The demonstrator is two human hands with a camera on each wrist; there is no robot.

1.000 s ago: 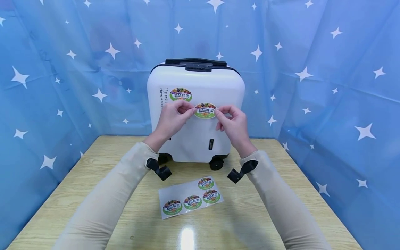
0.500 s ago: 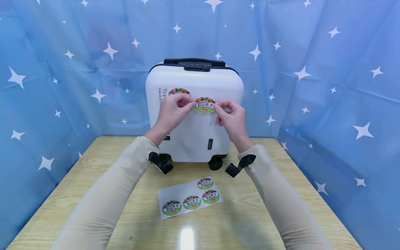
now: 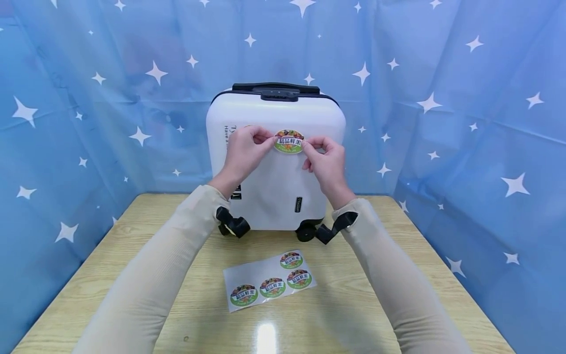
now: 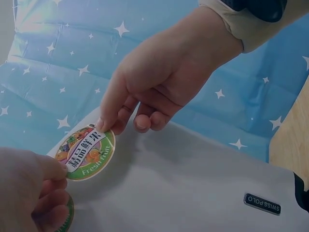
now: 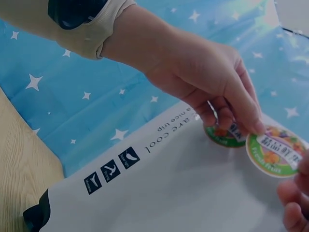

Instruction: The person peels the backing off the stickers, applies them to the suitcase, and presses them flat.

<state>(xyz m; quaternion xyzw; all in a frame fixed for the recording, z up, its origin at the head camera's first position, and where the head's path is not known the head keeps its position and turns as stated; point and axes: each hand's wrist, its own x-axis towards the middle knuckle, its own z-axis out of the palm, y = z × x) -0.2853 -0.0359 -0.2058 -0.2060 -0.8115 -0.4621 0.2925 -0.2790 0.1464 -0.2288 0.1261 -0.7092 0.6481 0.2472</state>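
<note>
Between both hands an oval fruit sticker (image 3: 289, 142) is held flat before the upper front of a white suitcase (image 3: 274, 196). My left hand (image 3: 248, 151) pinches its left edge between thumb and finger. The right edge is pinched the same way by my right hand (image 3: 326, 162). A shadow falls below the sticker (image 4: 87, 151) in the left wrist view; whether it touches the suitcase I cannot tell. Another fruit sticker (image 5: 225, 137) is on the suitcase behind my left hand, mostly hidden in the head view.
On the wooden table (image 3: 362, 295) before the suitcase lies a white sticker sheet (image 3: 252, 271) bearing several more oval stickers. The suitcase stands upright on black wheels (image 3: 305, 232), with a black handle (image 3: 276, 87) on top. A blue star-patterned curtain (image 3: 132, 98) surrounds the table.
Both hands have raised the pinched sticker up the suitcase front, level with the other sticker's height. My left hand now covers nearly all of that other sticker in the head view.
</note>
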